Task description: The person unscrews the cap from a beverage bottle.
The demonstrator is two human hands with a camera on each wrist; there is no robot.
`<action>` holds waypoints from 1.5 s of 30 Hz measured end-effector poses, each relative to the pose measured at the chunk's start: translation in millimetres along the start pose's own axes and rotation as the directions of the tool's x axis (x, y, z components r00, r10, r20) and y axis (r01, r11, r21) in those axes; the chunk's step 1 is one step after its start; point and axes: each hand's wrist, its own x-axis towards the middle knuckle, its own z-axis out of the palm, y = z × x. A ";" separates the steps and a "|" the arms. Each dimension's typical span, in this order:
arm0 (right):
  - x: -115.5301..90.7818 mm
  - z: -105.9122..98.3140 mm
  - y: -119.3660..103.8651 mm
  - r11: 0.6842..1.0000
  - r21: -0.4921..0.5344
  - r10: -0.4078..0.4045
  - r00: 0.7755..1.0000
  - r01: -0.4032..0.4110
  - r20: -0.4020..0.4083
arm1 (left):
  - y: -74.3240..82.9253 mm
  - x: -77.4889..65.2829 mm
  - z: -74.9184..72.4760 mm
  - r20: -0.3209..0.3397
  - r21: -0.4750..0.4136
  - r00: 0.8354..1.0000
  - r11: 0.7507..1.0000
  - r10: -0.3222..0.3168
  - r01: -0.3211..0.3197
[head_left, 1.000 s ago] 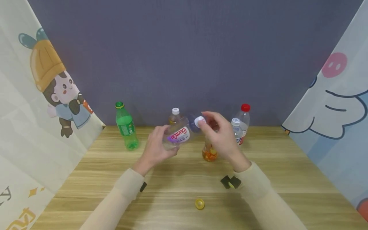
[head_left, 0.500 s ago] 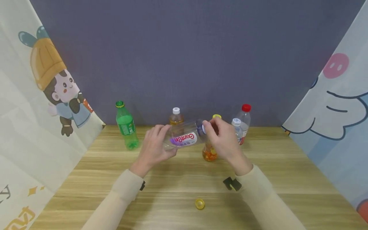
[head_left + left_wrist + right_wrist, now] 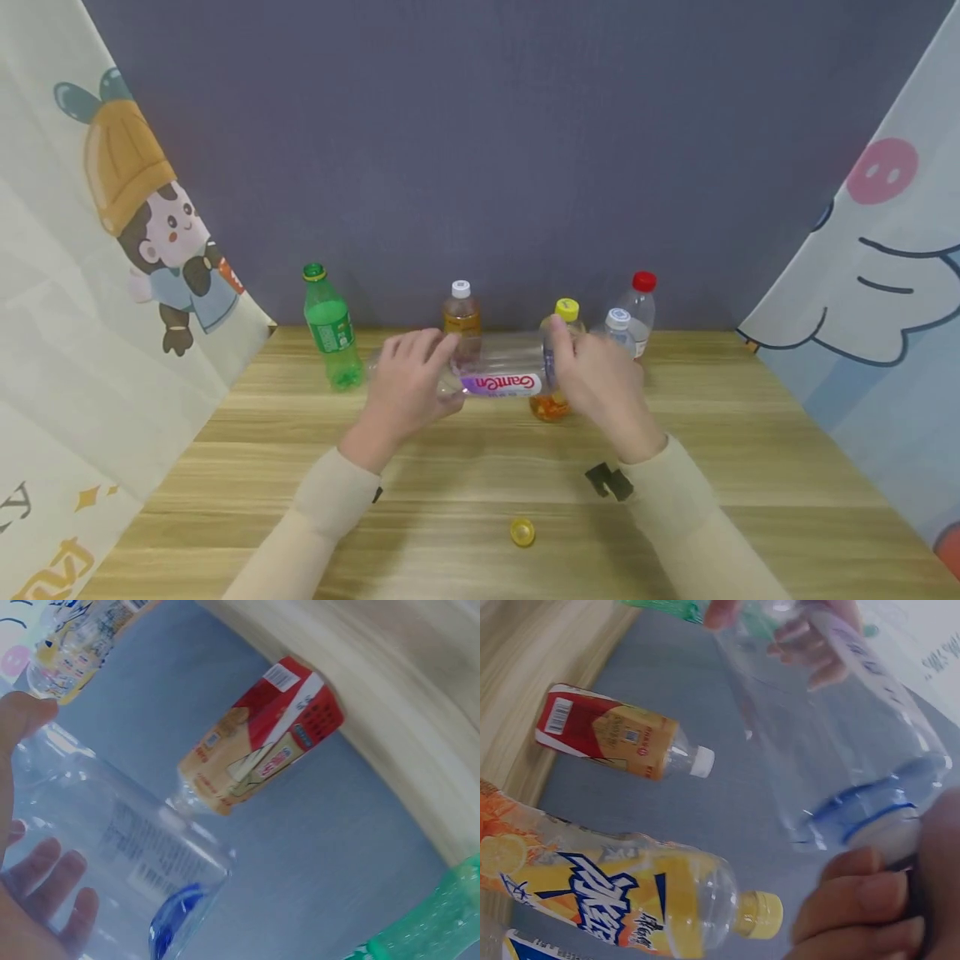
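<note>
- clear bottle (image 3: 501, 360), one: lying sideways in mid-frame of the head view, above the table (image 3: 435, 542); red "ganten" lettering on its label; base end toward the left of the frame, neck end toward the right.
- left hand (image 3: 408, 379): centre-left of the frame; grip curled round the base half of the clear bottle, some fingers showing through the plastic in the left wrist view.
- right hand (image 3: 600, 375): centre-right of the frame; grip closed at the neck end, fingers bent about the white cap (image 3: 889, 834), as the right wrist view shows at lower right.
- green bottle (image 3: 332, 332): upright, left of the left hand.
- red-and-tan bottle (image 3: 461, 319): upright, white top, behind the clear bottle and partly hidden by it.
- yellow-topped bottle (image 3: 551, 407): upright, right of centre, partly covered by the clear bottle and the right hand; lemon slice printed on its label.
- small clear bottle (image 3: 618, 323): white top, just behind the right hand.
- red-topped bottle (image 3: 642, 310): right of the small clear bottle, near the back of the table.
- yellow cap (image 3: 522, 532): on the table, lower centre, between the sleeves.
- dark backdrop (image 3: 480, 150): upper frame, between printed cloths at left and right.
</note>
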 end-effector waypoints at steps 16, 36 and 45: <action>0.6 0.6 11.2 0.993 0.094 0.076 0.997 -0.075 0.000 | 12.8 6.4 -6.0 -0.093 0.145 0.995 0.989 0.021 -0.007; -6.4 12.4 15.3 0.977 0.146 -0.104 0.949 0.153 -0.298 | 17.0 6.3 -11.0 0.183 -0.126 0.979 0.986 -0.087 0.111; -6.3 10.0 24.7 0.963 0.268 0.018 0.995 0.010 -0.101 | 18.3 8.6 -6.6 0.049 0.020 0.998 0.999 -0.040 0.039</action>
